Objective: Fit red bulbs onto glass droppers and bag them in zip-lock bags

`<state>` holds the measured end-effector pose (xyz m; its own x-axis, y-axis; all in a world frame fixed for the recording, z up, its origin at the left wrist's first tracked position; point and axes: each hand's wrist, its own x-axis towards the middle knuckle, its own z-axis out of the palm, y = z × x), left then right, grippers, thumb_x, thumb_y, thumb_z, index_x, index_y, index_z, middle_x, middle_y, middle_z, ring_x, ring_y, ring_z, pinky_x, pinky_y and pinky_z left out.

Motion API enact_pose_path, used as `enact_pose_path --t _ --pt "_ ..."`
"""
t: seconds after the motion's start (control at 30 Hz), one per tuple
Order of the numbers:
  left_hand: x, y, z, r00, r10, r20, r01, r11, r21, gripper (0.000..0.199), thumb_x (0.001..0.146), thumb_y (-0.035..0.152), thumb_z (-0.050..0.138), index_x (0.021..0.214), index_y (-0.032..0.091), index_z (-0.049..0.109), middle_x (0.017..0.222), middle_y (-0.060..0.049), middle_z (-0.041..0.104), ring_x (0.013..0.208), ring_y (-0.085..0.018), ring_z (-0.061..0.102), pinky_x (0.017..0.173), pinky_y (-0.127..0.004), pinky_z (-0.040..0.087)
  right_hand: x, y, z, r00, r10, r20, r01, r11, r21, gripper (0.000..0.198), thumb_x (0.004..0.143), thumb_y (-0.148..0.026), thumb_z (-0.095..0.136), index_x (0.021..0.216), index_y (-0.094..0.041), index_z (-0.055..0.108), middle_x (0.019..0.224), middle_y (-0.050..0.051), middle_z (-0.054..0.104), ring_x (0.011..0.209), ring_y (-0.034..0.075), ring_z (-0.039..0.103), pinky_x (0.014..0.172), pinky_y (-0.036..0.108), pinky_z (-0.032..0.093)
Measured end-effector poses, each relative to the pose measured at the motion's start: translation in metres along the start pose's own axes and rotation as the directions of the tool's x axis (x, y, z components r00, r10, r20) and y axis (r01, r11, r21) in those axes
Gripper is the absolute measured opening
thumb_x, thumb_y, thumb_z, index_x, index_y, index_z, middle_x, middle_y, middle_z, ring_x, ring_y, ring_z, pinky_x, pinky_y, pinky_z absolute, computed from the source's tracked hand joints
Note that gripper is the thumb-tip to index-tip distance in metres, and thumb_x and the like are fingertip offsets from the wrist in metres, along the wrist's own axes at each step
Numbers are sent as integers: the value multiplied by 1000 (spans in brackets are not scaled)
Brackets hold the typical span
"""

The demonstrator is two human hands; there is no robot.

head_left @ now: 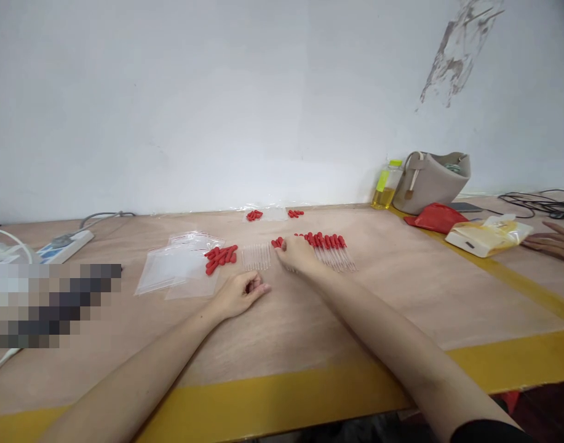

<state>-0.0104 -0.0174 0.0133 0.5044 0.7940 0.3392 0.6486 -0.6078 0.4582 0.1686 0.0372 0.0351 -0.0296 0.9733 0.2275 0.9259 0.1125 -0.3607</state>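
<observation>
On the table, my right hand (297, 253) is closed, its fingertips pressed on a red rubber bulb (277, 242) at the top of a row of thin glass tubes. It hides part of that row. To its right lie several glass droppers (332, 249) topped with red bulbs. Left of it is a row of bare glass tubes (256, 256). My left hand (242, 294) rests just below these tubes, its fingers curled in and nothing visible in them. Several loose red bulbs (221, 258) lie beyond my left hand, partly over clear zip bags (175, 267).
Two small groups of red bulbs (254, 215) lie on clear plastic near the wall. A power strip (64, 246) is at left. A bottle (387, 184), a grey bag (432, 181), a red pouch (436, 218) and a yellow-white packet (487, 235) stand right, near another person's hand (556, 241).
</observation>
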Motion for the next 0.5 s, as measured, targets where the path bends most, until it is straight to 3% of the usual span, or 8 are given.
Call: enact_pose_path --t 0.13,0.23,0.3,0.37,0.5 --pt "3 -16 -22 980 -57 -192 95 976 196 27 82 33 39 61 18 44 57 1 47 54 -13 45 53 -23 32 14 -19 20 993 45 108 -52 997 61 24 75 -27 50 91 -12 60 95 16 62 86 25 59 68 31 44" --pt "1 -39 -50 915 -233 -330 345 876 336 16 77 33 44 75 18 49 79 -5 55 70 -18 53 60 -26 36 24 -25 30 989 77 125 -86 994 69 27 71 -19 53 95 -9 60 99 19 60 88 27 59 68 31 44" --pt "-1 -51 -64 863 -396 -313 498 769 401 21 72 39 49 77 18 49 82 -7 56 74 -22 55 60 -28 37 28 -27 34 986 89 143 -101 992 78 28 69 -16 54 95 -9 60 99 19 61 88 27 59 68 31 45" --pt "-3 -58 -71 836 -492 -243 547 716 435 25 70 43 51 75 18 49 80 -7 58 74 -24 56 59 -28 37 30 -29 35 982 97 161 -112 990 86 29 68 -15 54 95 -8 60 99 19 61 88 27 59 68 32 45" --pt "-5 -58 -68 826 -534 -180 551 701 453 25 71 43 50 77 19 49 79 -8 61 75 -25 57 56 -28 37 30 -32 33 980 85 181 -105 989 105 26 70 -17 52 93 -9 61 99 18 61 89 28 58 67 33 45"
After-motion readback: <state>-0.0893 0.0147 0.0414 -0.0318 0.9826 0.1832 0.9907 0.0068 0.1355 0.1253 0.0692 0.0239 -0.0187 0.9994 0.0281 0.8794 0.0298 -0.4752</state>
